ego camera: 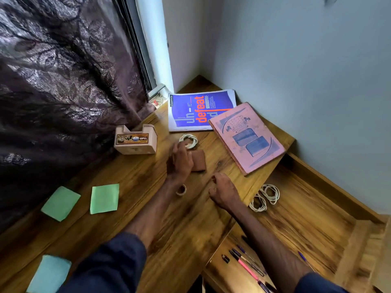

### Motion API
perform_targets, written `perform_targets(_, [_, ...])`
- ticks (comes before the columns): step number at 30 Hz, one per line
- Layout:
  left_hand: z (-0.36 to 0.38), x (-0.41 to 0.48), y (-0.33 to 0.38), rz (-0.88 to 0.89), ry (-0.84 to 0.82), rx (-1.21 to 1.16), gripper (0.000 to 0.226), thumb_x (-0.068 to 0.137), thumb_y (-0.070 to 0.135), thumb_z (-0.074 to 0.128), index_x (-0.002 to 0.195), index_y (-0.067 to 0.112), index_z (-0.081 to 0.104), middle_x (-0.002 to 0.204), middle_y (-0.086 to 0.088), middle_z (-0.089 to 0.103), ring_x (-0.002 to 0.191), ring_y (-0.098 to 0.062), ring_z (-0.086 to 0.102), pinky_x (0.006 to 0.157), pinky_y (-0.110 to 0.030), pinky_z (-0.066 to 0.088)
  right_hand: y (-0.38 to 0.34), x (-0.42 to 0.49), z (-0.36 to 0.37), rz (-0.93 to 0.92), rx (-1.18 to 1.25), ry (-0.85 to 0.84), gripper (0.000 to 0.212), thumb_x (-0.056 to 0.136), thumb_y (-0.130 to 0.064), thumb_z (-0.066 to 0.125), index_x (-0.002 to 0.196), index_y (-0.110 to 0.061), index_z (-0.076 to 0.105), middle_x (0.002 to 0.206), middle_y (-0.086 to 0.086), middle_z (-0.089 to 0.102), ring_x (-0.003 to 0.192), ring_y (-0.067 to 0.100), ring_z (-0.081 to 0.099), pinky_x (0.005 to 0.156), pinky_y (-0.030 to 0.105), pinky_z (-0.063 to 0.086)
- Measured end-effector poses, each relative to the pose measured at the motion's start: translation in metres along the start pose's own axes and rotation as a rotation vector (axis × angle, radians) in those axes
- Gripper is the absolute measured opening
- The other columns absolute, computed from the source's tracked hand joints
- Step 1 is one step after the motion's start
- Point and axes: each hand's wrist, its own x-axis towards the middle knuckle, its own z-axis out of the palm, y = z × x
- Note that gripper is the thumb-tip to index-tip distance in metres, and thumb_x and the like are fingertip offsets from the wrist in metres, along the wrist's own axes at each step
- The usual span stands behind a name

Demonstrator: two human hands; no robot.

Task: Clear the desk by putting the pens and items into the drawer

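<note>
Left hand lies palm down on the desk, its fingers reaching forward and fairly straight. Its right edge covers the left part of a brown wallet, and its fingertips come up against a coil of white cord. The blur hides whether they pinch the cord or only touch it. Right hand hovers near the desk's right edge, fingers curled into a fist with nothing seen inside it.

To the right of the desk a wooden drawer stands open. Two loops of white cable lie at its far end. Several pens, one of them pink, lie together at its near end, partly hidden by the right forearm. A single blue pen lies apart from them on the other side of the forearm, and a small black pen cap sits just left of the group.

On the desk top, a pink notebook lies at the back, its corner jutting over the drawer and overlapping a blue book with orange lettering. A beige box with a label stands at the left, by the dark curtain. Three square paper notes lie toward the near left: two green notes side by side and a bluish note nearest the camera. A small pale ring sits just beside the left wrist.
</note>
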Motion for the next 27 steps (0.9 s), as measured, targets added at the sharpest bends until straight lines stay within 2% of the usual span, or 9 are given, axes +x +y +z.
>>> perform_targets(3, [0.013,0.039,0.007,-0.050,-0.132,0.151,0.039,0.091,0.023,0.066,0.126,0.011,0.058,0.133,-0.012,0.050,0.127,-0.031,0.045,0.099,-0.044,0.046,0.003,-0.001,-0.005,-0.019,0.039,0.013,0.032,0.082,-0.025,0.059,0.113,-0.016,0.060,0.110,0.002,0.059,0.099,0.019,0.059,0.085,0.037,0.056])
perform_targets(6, [0.022,0.057,0.006,0.005,-0.185,0.314,0.031,0.094,0.021,0.063,0.120,0.006,0.064,0.131,-0.013,0.046,0.123,-0.031,0.045,0.096,-0.043,0.046,0.010,-0.005,-0.013,-0.037,0.073,0.046,0.038,0.083,-0.024,0.063,0.120,-0.015,0.063,0.116,0.002,0.062,0.102,0.015,0.060,0.088,0.034,0.056])
perform_targets(9, [0.025,0.065,0.004,0.070,-0.182,0.365,0.023,0.093,0.015,0.063,0.113,0.004,0.068,0.130,-0.012,0.047,0.123,-0.030,0.044,0.096,-0.043,0.046,0.021,-0.010,-0.020,-0.031,0.105,0.080,0.032,0.083,-0.022,0.066,0.114,-0.017,0.068,0.114,0.001,0.066,0.098,0.013,0.062,0.085,0.029,0.053])
perform_targets(14, [0.020,0.054,0.009,0.167,-0.104,0.238,0.018,0.084,0.018,0.074,0.100,0.010,0.076,0.121,-0.006,0.056,0.116,-0.025,0.049,0.088,-0.038,0.051,0.031,-0.017,-0.035,0.022,0.211,0.155,0.019,0.086,-0.024,0.068,0.104,-0.020,0.073,0.103,-0.004,0.070,0.089,0.008,0.066,0.080,0.025,0.054])
perform_targets(17, [0.021,0.020,0.027,0.301,-0.059,0.007,0.010,0.079,0.021,0.070,0.084,0.014,0.076,0.115,-0.006,0.061,0.108,-0.024,0.052,0.082,-0.041,0.053,0.034,-0.020,-0.047,0.106,0.462,0.223,0.020,0.090,-0.031,0.069,0.104,-0.017,0.073,0.096,-0.010,0.071,0.084,0.001,0.067,0.073,0.019,0.056])
perform_targets(20, [0.023,-0.030,0.057,0.545,-0.237,-0.019,0.015,0.086,0.028,0.067,0.093,0.019,0.076,0.120,-0.004,0.059,0.108,-0.024,0.055,0.082,-0.037,0.052,0.042,-0.028,-0.059,0.241,0.736,0.291,0.033,0.090,-0.045,0.069,0.108,-0.018,0.072,0.096,-0.003,0.074,0.084,0.011,0.073,0.064,0.029,0.062])
perform_targets(24, [0.045,-0.086,0.095,0.717,-0.387,-0.018,0.018,0.087,0.031,0.075,0.103,0.023,0.076,0.127,0.000,0.055,0.114,-0.017,0.052,0.086,-0.031,0.051,0.074,-0.055,-0.073,0.359,0.813,0.370,0.016,0.090,-0.026,0.074,0.095,-0.012,0.076,0.084,0.004,0.076,0.072,0.020,0.074,0.052,0.026,0.057])
perform_targets(27, [0.068,-0.111,0.115,0.720,-0.475,-0.022,0.022,0.089,0.035,0.073,0.108,0.024,0.076,0.132,0.003,0.051,0.114,-0.014,0.051,0.084,-0.031,0.054,0.106,-0.081,-0.077,0.438,0.881,0.361,0.007,0.090,-0.020,0.074,0.092,-0.015,0.077,0.083,0.006,0.078,0.069,0.019,0.075,0.059,0.031,0.061])
